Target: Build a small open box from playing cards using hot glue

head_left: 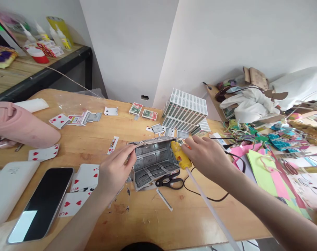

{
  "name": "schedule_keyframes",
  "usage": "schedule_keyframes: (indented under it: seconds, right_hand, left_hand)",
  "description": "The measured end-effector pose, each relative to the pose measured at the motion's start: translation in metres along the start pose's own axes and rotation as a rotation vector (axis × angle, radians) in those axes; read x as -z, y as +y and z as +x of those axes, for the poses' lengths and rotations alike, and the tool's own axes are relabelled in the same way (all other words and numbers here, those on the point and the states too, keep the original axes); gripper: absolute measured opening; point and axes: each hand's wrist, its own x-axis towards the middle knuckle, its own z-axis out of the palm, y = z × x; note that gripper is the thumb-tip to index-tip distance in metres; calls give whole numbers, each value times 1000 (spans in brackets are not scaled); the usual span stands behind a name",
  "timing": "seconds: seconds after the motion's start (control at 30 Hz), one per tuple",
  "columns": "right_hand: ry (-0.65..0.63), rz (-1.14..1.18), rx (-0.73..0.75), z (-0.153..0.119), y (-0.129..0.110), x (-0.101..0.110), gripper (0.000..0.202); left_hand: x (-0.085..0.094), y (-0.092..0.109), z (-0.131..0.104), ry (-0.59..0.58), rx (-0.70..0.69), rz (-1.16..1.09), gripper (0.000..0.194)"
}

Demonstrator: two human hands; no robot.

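Note:
An open box built of playing cards (154, 158) lies on the wooden table in front of me, its hollow side facing me. My left hand (118, 167) pinches the box's upper left edge between thumb and fingers. In my right hand (207, 151) is a yellow hot glue gun (181, 157), its front end at the box's right side. A long clear glue stick (211, 202) sticks out of the gun's back toward me. Black-handled scissors (171, 182) lie just below the box, their blades partly hidden. A thin card strip (164, 199) rests nearby.
Stacked card packs (186, 108) stand behind the box, with loose cards around them. To the left are a phone (42, 204), a pink bottle (24, 125) and large-printed cards (85, 177). A black cord (213, 199) loops at right, near coloured paper (263, 170).

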Motion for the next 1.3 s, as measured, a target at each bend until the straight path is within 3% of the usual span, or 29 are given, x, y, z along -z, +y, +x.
schedule_keyframes:
  seconds: [0.17, 0.3, 0.43, 0.67, 0.77, 0.9, 1.03, 1.13, 1.3]
  right_hand:
    - [-9, 85, -19, -4, 9, -4, 21]
    - [40, 396, -129, -10, 10, -9, 13]
    - [19, 729, -168, -3, -10, -11, 15]
    - [167, 918, -382, 23, -55, -27, 24]
    - [137, 1049, -401, 30, -60, -29, 25]
    - [142, 1444, -418, 36, -67, -30, 26]
    - [47, 1724, -594, 40, -80, -38, 31]
    - [30, 1784, -672, 41, -88, -41, 32]
    - [137, 1718, -604, 40, -88, -31, 26]
  left_hand:
    - [-1, -2, 0, -18, 58, 10, 20]
    - [-3, -3, 3, -10, 61, 16, 17]
    - [-3, -2, 4, -13, 59, 9, 16]
    - [0, 0, 2, -29, 52, 2, 18]
    - [0, 0, 1, -29, 54, 0, 19]
    - [-1, 0, 0, -28, 75, -8, 20]
    - [-2, -2, -2, -32, 89, -1, 22]
    - [-2, -3, -4, -47, 79, -2, 23]
    - [-1, -4, -10, -70, 76, -10, 29]
